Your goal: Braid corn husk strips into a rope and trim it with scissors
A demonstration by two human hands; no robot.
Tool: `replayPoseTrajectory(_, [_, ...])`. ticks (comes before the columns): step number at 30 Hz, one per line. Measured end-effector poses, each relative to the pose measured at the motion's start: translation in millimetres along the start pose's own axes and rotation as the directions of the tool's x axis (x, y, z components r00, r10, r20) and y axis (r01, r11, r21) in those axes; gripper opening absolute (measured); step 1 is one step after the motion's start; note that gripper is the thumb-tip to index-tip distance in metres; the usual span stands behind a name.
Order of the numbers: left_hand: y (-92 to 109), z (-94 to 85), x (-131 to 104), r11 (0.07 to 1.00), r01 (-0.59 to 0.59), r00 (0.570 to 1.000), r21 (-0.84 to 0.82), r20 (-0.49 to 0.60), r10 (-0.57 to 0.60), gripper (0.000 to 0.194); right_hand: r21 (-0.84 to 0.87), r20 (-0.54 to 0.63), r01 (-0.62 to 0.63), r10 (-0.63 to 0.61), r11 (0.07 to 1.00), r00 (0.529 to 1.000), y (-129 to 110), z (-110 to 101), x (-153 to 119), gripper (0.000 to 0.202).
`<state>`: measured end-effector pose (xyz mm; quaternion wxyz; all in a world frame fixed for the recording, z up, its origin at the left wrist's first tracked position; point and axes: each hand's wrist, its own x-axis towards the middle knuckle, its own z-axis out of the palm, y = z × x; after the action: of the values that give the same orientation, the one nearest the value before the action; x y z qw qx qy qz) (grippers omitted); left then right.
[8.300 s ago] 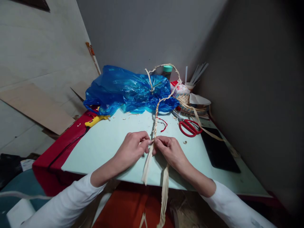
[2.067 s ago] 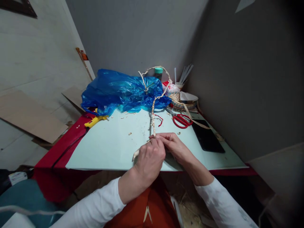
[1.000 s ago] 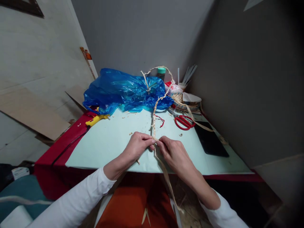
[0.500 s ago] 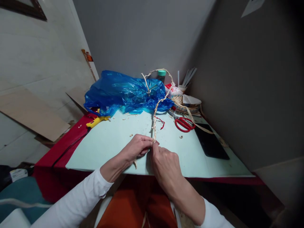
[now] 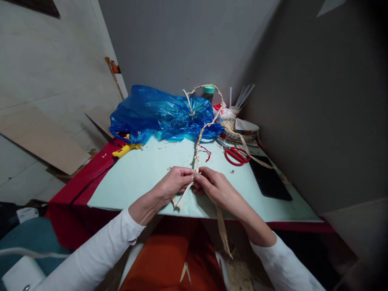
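Observation:
A pale plaited fibre braid (image 5: 198, 150) runs up from my fingers across the table and curls over the blue plastic bag (image 5: 151, 115). My left hand (image 5: 176, 182) pinches the braid's near end from the left. Close against it, my right hand (image 5: 214, 184) grips the same end, with the thumb on top. A loose flat strand (image 5: 183, 197) sticks out below my left fingers, and a longer strand (image 5: 222, 232) hangs under my right wrist past the table edge. Beside the braid lies a short red string (image 5: 207, 153).
Red-handled scissors (image 5: 236, 156) and a black tablet-like slab (image 5: 269, 180) lie to the right. At left is a yellow glue gun (image 5: 125, 150) with its cord. Behind stand a green-lidded jar (image 5: 209, 92), a small woven basket (image 5: 227, 124) and white sticks (image 5: 245, 95) in a cup.
My right hand has turned, its thumb now on top of the braid's end. Loose strands now show below my left fingers and under my right wrist. The view has shifted slightly.

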<state>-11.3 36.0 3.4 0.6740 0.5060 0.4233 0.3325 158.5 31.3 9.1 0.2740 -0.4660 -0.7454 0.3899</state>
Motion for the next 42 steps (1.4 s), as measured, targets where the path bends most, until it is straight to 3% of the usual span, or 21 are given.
replayPoseTrajectory(4, [-0.3, 0.2, -2.7, 0.999, -0.039, 0.998, -0.002, 0.049, 0.040, 0.029, 0.033, -0.009, 0.029, -0.029, 0.999, 1.000, 7.6, 11.7, 4.1, 0.032])
replayPoseTrajectory(9, [-7.9, 5.5, -5.0, 0.993, -0.118, 0.993, 0.007, -0.010, 0.118, 0.026, 0.173, -0.009, 0.017, -0.015, 0.985, 1.000, 14.3, 12.5, 2.6, 0.031])
replayPoseTrajectory(12, [-8.5, 7.3, -10.3, 0.969, -0.135, 0.984, 0.207, -0.083, 0.155, 0.020, 0.150, -0.041, 0.012, -0.006, 0.989, 0.999, 14.1, 15.1, -0.6, 0.031])
replayPoseTrajectory(14, [-4.0, 7.4, -16.6, 0.880, -0.145, 0.968, 0.452, -0.122, 0.221, 0.009, 0.095, -0.098, 0.014, -0.004, 0.995, 0.995, 12.1, 17.2, -3.0, 0.031])
replayPoseTrajectory(16, [3.2, 8.0, -24.1, 0.746, -0.137, 0.944, 0.652, -0.143, 0.298, 0.014, 0.057, -0.157, 0.004, 0.005, 0.998, 0.988, 9.7, 18.7, -5.0, 0.031])
replayPoseTrajectory(21, [7.5, 18.4, -37.5, 0.503, -0.091, 0.880, 0.860, -0.167, 0.444, 0.022, 0.110, -0.175, -0.019, 0.038, 0.994, 0.984, 8.1, 20.6, -5.7, 0.029])
replayPoseTrajectory(25, [-12.9, 36.6, -37.9, 0.179, -0.165, 0.815, 0.970, 0.032, 0.578, 0.022, 0.161, -0.191, -0.010, 0.041, 0.987, 0.981, 12.0, 21.6, -4.0, 0.032])
replayPoseTrajectory(27, [-22.1, 45.7, -36.9, 0.052, -0.168, 0.816, 0.984, 0.109, 0.568, 0.023, 0.203, -0.180, 0.005, 0.033, 0.979, 0.983, 14.3, 21.2, -3.2, 0.033])
replayPoseTrajectory(30, [-26.2, 53.6, -36.8, -0.028, -0.163, 0.824, 0.986, 0.151, 0.546, 0.025, 0.254, -0.126, 0.018, 0.015, 0.967, 0.992, 16.9, 19.6, -2.9, 0.032])
replayPoseTrajectory(32, [-22.3, 53.3, -37.2, 0.052, -0.170, 0.809, 0.984, 0.109, 0.578, 0.024, 0.272, -0.107, 0.017, 0.013, 0.962, 0.994, 17.4, 18.5, -3.1, 0.032])
replayPoseTrajectory(33, [-18.7, 51.3, -37.3, 0.146, -0.172, 0.801, 0.974, 0.052, 0.597, 0.023, 0.274, -0.106, 0.012, 0.018, 0.962, 0.994, 17.3, 18.2, -3.3, 0.032])
replayPoseTrajectory(36, [-5.3, 41.4, -36.8, 0.557, -0.186, 0.807, 0.810, -0.198, 0.557, 0.021, 0.254, -0.129, 0.012, 0.021, 0.967, 0.991, 15.5, 17.7, -3.2, 0.032])
replayPoseTrajectory(38, [1.7, 35.1, -36.5, 0.761, -0.207, 0.839, 0.615, -0.289, 0.461, 0.024, 0.232, -0.142, 0.035, -0.002, 0.972, 0.990, 14.3, 17.7, -2.4, 0.033])
replayPoseTrajectory(40, [3.6, 32.3, -36.7, 0.825, -0.227, 0.848, 0.518, -0.311, 0.429, 0.027, 0.233, -0.148, 0.051, -0.017, 0.971, 0.989, 13.6, 17.7, -1.4, 0.036])
replayPoseTrajectory(42, [-0.7, 34.1, -37.7, 0.762, -0.244, 0.824, 0.600, -0.286, 0.489, 0.025, 0.291, -0.159, 0.058, -0.012, 0.955, 0.987, 13.2, 17.4, -0.8, 0.036])
